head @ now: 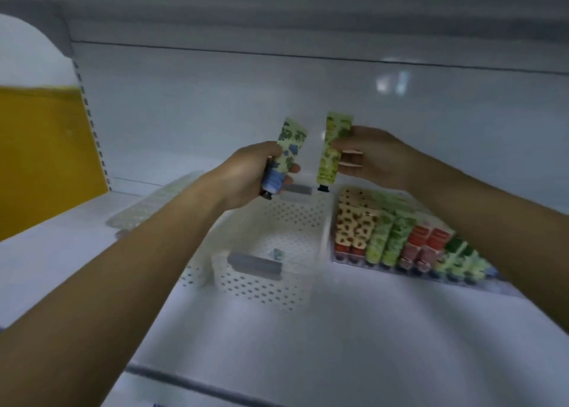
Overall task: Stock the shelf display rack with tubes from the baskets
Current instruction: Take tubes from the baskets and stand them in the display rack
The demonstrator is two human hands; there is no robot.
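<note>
Shelf surroundings
A yellow panel (46, 160) fills the frame's left; a white back wall (277, 104) spans the upper middle.

The person's left hand (246, 175) grips a blue-and-green tube (288, 151), cap down and tilted. The right hand (378, 160) pinches a yellow-green tube (334, 148), cap down, nearly upright. Both tubes hang close together but apart, over the far end of a white perforated basket (277, 286) on the shelf (338, 345). At the basket's 3 o'clock, just beside it, the display rack (462, 283) carries rows of patterned tubes (385, 237). At its 10 o'clock lies a blurred perforated tray (154, 203), and at 9 o'clock, well apart, stands a yellow panel (40, 160).
</note>
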